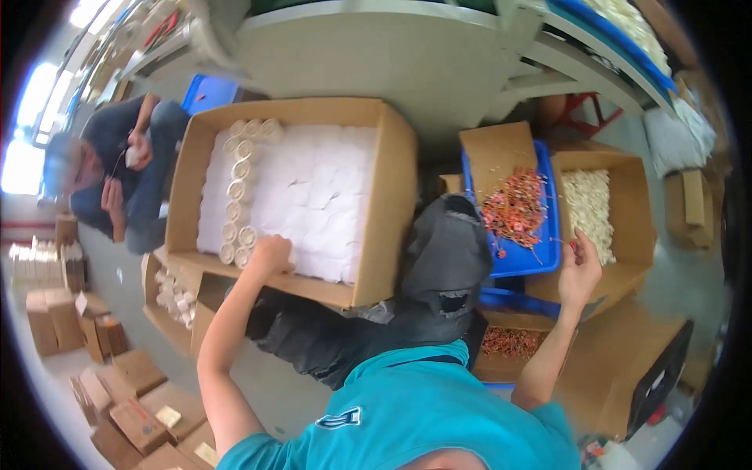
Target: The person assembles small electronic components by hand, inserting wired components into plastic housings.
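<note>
A large cardboard carton [395, 188] stands before me, lined with white sheet. Cream round pieces with ring-shaped tops [237, 190] stand in a column along its left side. My left hand [272, 255] is inside the carton's near edge, beside the nearest pieces, fingers curled downward; what they grip is hidden. On the right, my right hand [580, 272] pinches a small red part with a thin wire [573, 245]. It is between a blue tray [554, 188] heaped with red wired parts [515, 205] and a carton [633, 188] of small cream pieces [587, 205].
A cardboard flap [499, 150] leans in the blue tray. Below it is a box with more red parts [509, 342]. At left, a co-worker [129, 168] sits handling a small white piece. Stacked cartons [137, 423] fill the lower left; a machine frame [376, 55] stands ahead.
</note>
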{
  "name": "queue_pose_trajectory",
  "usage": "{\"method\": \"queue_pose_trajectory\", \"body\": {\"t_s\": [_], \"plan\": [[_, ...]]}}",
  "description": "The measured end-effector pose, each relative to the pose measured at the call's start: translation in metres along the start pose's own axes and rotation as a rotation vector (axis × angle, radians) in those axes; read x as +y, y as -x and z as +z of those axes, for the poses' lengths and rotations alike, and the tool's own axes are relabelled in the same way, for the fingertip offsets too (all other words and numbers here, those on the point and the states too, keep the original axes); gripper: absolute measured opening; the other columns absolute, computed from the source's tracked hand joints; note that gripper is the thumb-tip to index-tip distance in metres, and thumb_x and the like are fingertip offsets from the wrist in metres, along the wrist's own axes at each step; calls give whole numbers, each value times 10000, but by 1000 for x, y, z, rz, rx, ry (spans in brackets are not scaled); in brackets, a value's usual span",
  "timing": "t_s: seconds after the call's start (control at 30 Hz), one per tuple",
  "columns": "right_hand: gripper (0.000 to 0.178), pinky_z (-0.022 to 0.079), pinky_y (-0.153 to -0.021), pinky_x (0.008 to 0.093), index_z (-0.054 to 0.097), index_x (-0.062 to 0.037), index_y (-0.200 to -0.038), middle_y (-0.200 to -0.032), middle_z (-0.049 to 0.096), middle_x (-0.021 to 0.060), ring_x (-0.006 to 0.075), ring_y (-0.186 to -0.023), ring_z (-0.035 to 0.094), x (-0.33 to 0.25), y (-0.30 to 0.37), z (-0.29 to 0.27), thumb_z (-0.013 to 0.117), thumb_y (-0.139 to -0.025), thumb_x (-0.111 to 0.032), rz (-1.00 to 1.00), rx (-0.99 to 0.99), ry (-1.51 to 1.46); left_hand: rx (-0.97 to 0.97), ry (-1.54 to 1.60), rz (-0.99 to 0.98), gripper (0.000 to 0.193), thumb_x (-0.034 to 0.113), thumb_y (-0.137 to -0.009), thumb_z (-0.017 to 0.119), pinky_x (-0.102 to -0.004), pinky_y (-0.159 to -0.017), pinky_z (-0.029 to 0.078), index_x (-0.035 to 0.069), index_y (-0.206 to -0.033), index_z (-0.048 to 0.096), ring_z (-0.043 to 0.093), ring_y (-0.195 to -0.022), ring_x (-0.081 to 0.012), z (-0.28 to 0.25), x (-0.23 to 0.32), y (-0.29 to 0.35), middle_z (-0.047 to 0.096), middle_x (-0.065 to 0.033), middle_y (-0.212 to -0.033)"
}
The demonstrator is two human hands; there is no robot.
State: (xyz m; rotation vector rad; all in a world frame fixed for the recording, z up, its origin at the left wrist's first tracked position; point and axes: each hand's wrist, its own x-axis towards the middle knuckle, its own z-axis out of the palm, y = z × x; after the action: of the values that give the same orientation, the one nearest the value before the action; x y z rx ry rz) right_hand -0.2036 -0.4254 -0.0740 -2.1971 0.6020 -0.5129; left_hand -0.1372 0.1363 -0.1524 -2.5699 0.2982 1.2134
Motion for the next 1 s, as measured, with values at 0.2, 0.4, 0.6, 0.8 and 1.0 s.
{"method": "queue_pose_trajectory", "body": {"t_s": [0.2,0.4,0.6,0.8,1.0], "plan": [[242,544,-777,253,696,60,-1075,-1042,660,110,165,-889,670,-61,30,18,679,-833,75,10,-314,-588,603,1251,317,611,157,-789,803,-369,-890,534,10,-1270,456,642,-1058,-238,-59,32,56,614,-139,-1128],[273,576,-758,294,665,75,-1128,-1036,661,119,205,-882,697,-102,62,71,663,-855,77,139,-837,-1018,632,1451,980,772,147,-560,943,-370,-887,521,18,-1230,580,631,-1071,-248,-90,144,88,593,-113,-1118],[232,576,-746,298,674,75,-1099,-1022,666,114,208,-875,702,-124,74,86,672,-869,45,356,-1134,-1265,730,1205,906,528,117,-626,899,-342,-897,495,46,-1031,567,608,-1087,-211,-98,150,124,618,-134,-1109],[203,558,-714,273,711,53,-1021,-971,666,102,177,-840,682,-128,89,97,700,-819,76,-60,-785,-789,452,1341,744,501,97,-667,877,-296,-798,526,42,-1048,556,665,-911,-152,-88,144,143,692,-90,-1002],[233,535,-725,255,718,48,-992,-969,646,94,159,-847,646,-146,80,87,727,-766,102,-263,-367,-737,1248,1012,333,588,126,-648,893,-392,-835,498,28,-1115,549,614,-989,-318,-75,161,100,627,-141,-1073]]}}
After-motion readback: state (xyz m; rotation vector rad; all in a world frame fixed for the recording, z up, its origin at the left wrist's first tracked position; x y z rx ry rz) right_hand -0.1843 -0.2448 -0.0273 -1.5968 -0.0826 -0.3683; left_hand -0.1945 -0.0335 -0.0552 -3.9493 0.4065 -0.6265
